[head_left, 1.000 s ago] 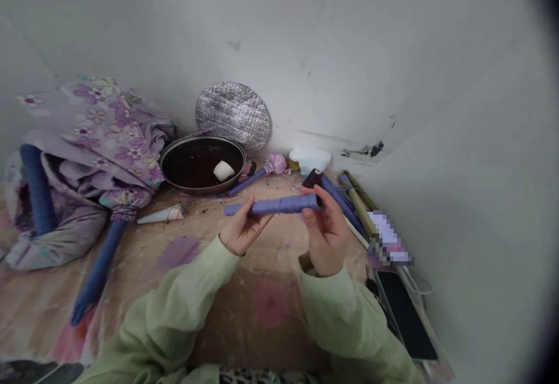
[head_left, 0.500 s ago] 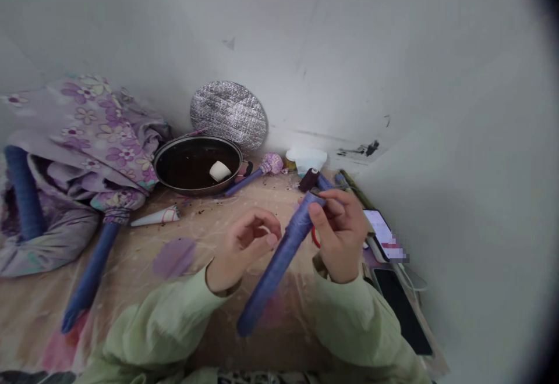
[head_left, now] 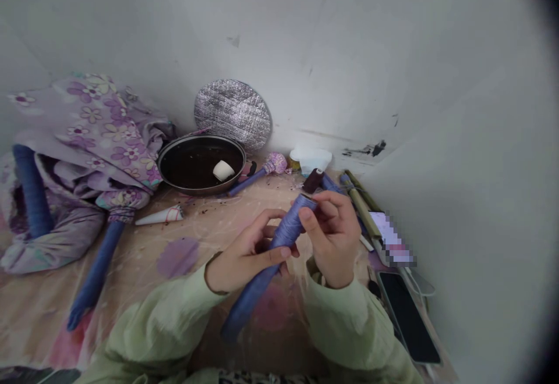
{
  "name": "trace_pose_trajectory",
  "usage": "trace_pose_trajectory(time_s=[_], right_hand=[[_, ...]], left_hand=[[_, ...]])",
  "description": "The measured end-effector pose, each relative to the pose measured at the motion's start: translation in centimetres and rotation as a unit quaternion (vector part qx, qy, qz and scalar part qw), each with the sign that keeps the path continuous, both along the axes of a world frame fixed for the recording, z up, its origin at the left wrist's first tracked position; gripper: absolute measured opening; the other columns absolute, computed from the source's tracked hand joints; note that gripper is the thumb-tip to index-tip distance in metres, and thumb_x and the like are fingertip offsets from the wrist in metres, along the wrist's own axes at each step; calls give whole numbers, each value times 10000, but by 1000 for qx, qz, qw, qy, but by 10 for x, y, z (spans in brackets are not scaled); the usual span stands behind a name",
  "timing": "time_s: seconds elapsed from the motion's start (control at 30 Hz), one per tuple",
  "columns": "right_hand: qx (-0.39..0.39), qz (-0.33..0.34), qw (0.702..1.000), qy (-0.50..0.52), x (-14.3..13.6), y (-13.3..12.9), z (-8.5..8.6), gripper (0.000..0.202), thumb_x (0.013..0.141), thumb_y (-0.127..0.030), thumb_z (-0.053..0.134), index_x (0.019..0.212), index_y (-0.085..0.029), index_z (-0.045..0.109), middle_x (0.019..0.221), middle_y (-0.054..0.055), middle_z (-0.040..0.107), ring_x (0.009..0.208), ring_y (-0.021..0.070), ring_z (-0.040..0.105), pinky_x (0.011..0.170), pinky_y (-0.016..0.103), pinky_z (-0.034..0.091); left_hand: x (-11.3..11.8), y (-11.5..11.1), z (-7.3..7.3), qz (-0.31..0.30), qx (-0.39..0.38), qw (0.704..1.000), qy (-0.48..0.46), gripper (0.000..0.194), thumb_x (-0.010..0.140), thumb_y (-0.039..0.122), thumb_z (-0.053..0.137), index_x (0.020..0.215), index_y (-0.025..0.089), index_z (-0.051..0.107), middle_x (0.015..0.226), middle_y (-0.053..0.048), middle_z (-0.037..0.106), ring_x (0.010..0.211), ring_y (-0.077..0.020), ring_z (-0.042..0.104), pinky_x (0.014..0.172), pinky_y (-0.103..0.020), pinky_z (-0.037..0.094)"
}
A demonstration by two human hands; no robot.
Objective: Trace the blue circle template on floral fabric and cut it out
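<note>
A blue-purple cloth-wrapped tube (head_left: 290,230) slants between my two hands above the table, its lower end toward me. Winding lines, like thread, circle its upper part, and the top end looks dark inside. My right hand (head_left: 334,233) pinches that top end between thumb and fingers. Around the middle of the tube, my left hand (head_left: 248,256) is closed, thumb across the front and fingers partly hidden behind. A spool of dark thread (head_left: 313,180) stands just beyond my right hand.
At the back are a dark pan (head_left: 201,189) with a small white cup (head_left: 223,170) in it and a round silvery mat (head_left: 233,113). Floral cloth (head_left: 105,122) and a blue-wrapped stick (head_left: 96,273) lie left, near a white cone (head_left: 161,216). Phones (head_left: 410,314) lie right.
My left hand has moved right and closed around the tube, where before it was curled beside it. The tube's top end has shifted slightly left with my right hand.
</note>
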State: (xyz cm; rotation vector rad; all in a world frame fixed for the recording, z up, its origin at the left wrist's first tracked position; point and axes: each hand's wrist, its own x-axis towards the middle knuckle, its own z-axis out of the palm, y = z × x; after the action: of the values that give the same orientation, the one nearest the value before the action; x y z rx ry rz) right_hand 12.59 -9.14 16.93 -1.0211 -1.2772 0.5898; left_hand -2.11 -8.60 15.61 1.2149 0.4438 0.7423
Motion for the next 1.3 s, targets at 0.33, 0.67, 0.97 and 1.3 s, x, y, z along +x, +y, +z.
trace_pose_trajectory(time_s=[0.33, 0.67, 0.97, 1.3], right_hand=[[4, 47, 997, -55, 2, 1, -1, 230, 806, -253, 545, 1036, -265, 554, 805, 1, 560, 557, 100, 538, 460, 231, 477], [-12, 35, 999, 7, 6, 8, -23, 249, 782, -261, 580, 1010, -243, 482, 906, 22, 534, 594, 100, 553, 471, 229, 473], [12, 64, 988, -143, 21, 13, -25, 336, 812, -223, 537, 1143, -266, 504, 963, 39, 560, 637, 113, 554, 549, 272, 503], [63, 113, 978, -165, 18, 12, -26, 326, 804, -152, 541, 1103, -280, 512, 1025, 30, 575, 700, 107, 572, 630, 266, 510]], left_hand=[[-6, 6, 5, -59, -83, 992, -71, 390, 829, 243, 521, 1194, 228, 383, 914, -74, 596, 560, -108, 605, 564, -249, 504], [-5, 11, -5, -98, -114, 986, -69, 396, 860, 286, 467, 1232, 246, 338, 963, -83, 572, 565, -111, 615, 502, -214, 484], [-4, 13, -10, -84, -89, 992, -28, 408, 869, 318, 444, 1254, 252, 325, 1008, -94, 542, 612, -107, 611, 525, -213, 491], [-9, 16, -6, -44, -57, 997, 24, 298, 861, 321, 455, 1119, 178, 414, 889, -70, 556, 691, -140, 609, 635, -276, 494]])
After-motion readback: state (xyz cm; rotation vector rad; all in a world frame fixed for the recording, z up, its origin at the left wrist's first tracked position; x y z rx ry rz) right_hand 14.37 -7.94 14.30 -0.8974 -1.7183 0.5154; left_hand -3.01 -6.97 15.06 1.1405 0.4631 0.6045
